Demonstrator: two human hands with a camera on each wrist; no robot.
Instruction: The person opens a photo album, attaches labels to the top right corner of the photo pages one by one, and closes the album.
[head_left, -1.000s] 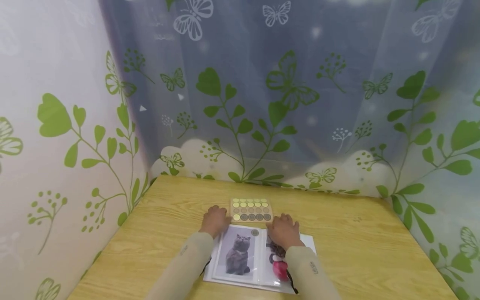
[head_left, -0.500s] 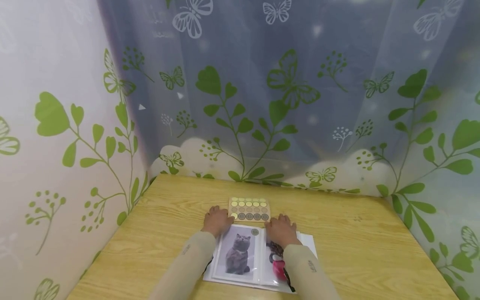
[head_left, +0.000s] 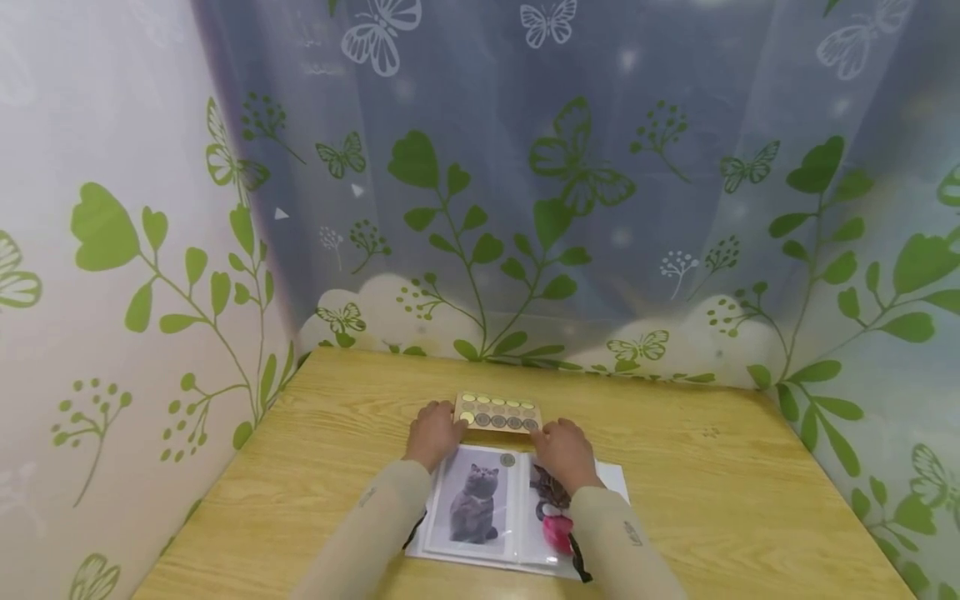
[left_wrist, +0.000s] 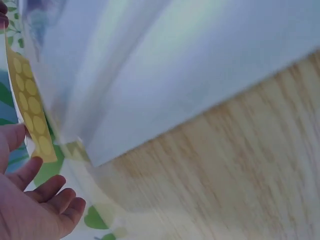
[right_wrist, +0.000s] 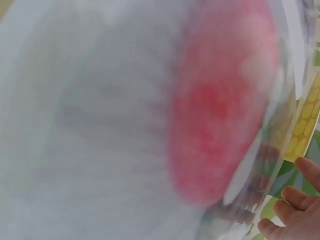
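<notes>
A card-like sheet of round stickers (head_left: 498,410) in yellow and grey is tipped up off the table, beyond an open photo album (head_left: 521,508). My left hand (head_left: 433,435) pinches its near left corner; in the left wrist view, thumb and index finger of that hand (left_wrist: 42,205) meet at the edge of the sheet (left_wrist: 31,102). At the near right corner, my right hand (head_left: 564,454) holds the sheet by its edge. The right wrist view catches fingers of that hand (right_wrist: 295,210) beside the yellow sheet (right_wrist: 305,120); its thumb is hidden there.
The album's left sleeve holds a grey cat picture (head_left: 474,508) with one round grey sticker (head_left: 507,460) at its upper right. A partly covered picture with a pink shape (head_left: 557,533) fills the right sleeve. Leaf-patterned curtains (head_left: 480,208) enclose the wooden table (head_left: 697,467).
Both hands have taken hold of the sticker sheet's near corners, and its near edge has risen off the table. The album has stayed in place.
</notes>
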